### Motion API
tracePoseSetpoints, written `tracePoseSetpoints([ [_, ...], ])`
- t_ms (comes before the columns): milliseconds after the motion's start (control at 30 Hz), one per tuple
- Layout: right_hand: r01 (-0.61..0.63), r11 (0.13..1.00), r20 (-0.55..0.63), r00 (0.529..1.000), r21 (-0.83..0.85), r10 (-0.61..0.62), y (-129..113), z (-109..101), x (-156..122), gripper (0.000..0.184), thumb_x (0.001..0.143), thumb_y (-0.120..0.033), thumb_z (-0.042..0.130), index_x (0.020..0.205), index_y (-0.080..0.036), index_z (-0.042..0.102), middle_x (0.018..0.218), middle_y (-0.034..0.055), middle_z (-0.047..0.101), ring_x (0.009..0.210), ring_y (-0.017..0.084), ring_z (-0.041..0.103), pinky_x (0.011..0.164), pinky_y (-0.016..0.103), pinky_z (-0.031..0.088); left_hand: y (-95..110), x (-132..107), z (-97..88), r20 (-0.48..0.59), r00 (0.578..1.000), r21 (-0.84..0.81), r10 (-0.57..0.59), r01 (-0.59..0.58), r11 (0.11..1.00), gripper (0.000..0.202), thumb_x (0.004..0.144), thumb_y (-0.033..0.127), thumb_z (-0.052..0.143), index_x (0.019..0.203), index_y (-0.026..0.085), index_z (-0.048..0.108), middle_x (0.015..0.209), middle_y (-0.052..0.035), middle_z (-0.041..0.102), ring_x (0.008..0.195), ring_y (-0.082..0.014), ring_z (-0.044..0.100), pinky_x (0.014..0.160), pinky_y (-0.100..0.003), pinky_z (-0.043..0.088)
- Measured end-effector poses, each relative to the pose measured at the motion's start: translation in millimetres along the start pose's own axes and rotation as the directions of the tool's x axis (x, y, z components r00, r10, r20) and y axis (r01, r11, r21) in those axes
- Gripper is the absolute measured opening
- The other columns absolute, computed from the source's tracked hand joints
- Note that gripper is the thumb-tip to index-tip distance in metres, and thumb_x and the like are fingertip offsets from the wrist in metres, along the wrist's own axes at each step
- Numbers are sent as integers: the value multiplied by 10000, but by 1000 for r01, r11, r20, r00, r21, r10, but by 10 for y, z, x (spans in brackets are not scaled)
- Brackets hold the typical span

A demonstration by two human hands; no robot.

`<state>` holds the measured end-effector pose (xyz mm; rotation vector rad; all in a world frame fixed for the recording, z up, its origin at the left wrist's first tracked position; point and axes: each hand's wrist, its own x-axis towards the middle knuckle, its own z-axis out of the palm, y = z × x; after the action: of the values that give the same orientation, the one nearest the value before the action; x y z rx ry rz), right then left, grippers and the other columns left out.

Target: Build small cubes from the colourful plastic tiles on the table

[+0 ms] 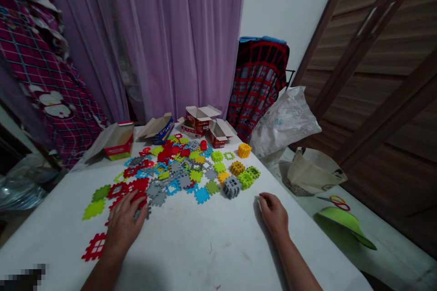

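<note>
My left hand (126, 218) lies over the left edge of the pile, its fingers loosely stretched and touching red interlocking tiles (140, 185). Next to its wrist, a red window tile (94, 246) rests alone on the white table (194, 250). Two green tiles (94, 209) are left of the fingers. My right hand (274, 214) rests on the table at the right, fingers curled in, with nothing visible in them. Nearest to it are a grey cube (231, 187) and a lime cube (245, 180) built from such tiles.
Open cardboard boxes stand along the back: a red and green box (118, 145), a blue box (163, 131) and small red boxes (217, 135). An orange cube (244, 150) sits near the right edge. Beyond are a plastic bag (285, 120), a cloth bag (312, 173) and scissors (337, 202).
</note>
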<state>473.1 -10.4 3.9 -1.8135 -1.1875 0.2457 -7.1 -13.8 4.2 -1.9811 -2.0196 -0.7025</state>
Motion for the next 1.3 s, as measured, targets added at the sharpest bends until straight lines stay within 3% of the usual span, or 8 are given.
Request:
tracePoseSetpoints([
  [200, 225, 966, 40, 972, 126, -231, -476, 263, -560, 290, 826, -450, 507, 816, -219, 683, 832, 76, 712, 739, 210, 644, 695, 324, 516, 74, -33, 36, -43, 997, -61, 71, -74, 995, 347, 887, 398, 490, 1069, 229, 733, 1320, -117, 646, 1267, -301, 544, 1112, -500, 373],
  [367, 485, 859, 235, 826, 166, -512, -1094, 812, -833, 250, 873, -304, 456, 893, -235, 696, 916, 70, 716, 901, 210, 659, 827, 329, 515, 88, -55, 52, -43, 998, -102, 49, -53, 993, 311, 880, 364, 521, 1076, 245, 732, 1313, -99, 654, 1260, -283, 552, 1113, -482, 378],
  [567, 453, 883, 364, 849, -126, -383, -1606, 1352, -457, 402, 798, -122, 497, 1148, -195, 679, 1215, 96, 685, 1135, 232, 609, 1002, 350, 452, 95, -75, 37, -110, 993, -158, 40, -58, 986, 307, 898, 363, 513, 1075, 240, 732, 1289, -99, 663, 1240, -280, 566, 1099, -467, 402],
  [700, 539, 806, 546, 764, -245, -345, -1721, 1452, -238, 481, 777, -53, 518, 1203, -211, 674, 1252, 86, 684, 1166, 227, 599, 997, 323, 436, 102, -78, 44, -114, 993, -183, 17, -37, 982, 306, 907, 358, 501, 1085, 254, 727, 1299, -89, 659, 1240, -274, 564, 1087, -468, 413],
  [900, 623, 755, 609, 686, -207, -399, -1794, 1518, -338, 412, 841, -98, 493, 1135, -277, 719, 1195, 37, 718, 1085, 203, 642, 890, 274, 460, 94, -65, 76, -120, 993, -208, -15, -10, 978, 303, 908, 363, 496, 1074, 250, 723, 1295, -93, 659, 1231, -277, 568, 1078, -479, 418],
  [1100, 487, 852, 490, 799, -191, -348, -1720, 1502, -372, 332, 923, -232, 470, 1109, -279, 741, 1072, 44, 758, 952, 206, 699, 819, 277, 499, 83, -67, 65, -125, 992, -183, 0, -23, 983, 291, 912, 362, 501, 1073, 259, 721, 1293, -81, 662, 1229, -267, 571, 1070, -461, 425],
  [1233, 168, 985, 293, 940, 46, -174, -1552, 1505, -345, 346, 889, -360, 506, 1097, -213, 741, 941, 64, 771, 842, 219, 719, 768, 303, 537, 97, -64, 36, -179, 983, -150, 35, -63, 987, 280, 921, 352, 496, 1054, 250, 720, 1274, -91, 673, 1216, -279, 581, 1067, -483, 417],
  [1300, -52, 960, 318, 947, 277, -41, -1489, 1541, -366, 405, 840, -471, 541, 1028, -177, 745, 843, 63, 764, 731, 221, 717, 644, 298, 549, 122, -61, 2, -212, 975, -125, 64, -92, 988, 264, 924, 338, 503, 1052, 247, 716, 1253, -91, 684, 1200, -275, 590, 1071, -482, 407],
])
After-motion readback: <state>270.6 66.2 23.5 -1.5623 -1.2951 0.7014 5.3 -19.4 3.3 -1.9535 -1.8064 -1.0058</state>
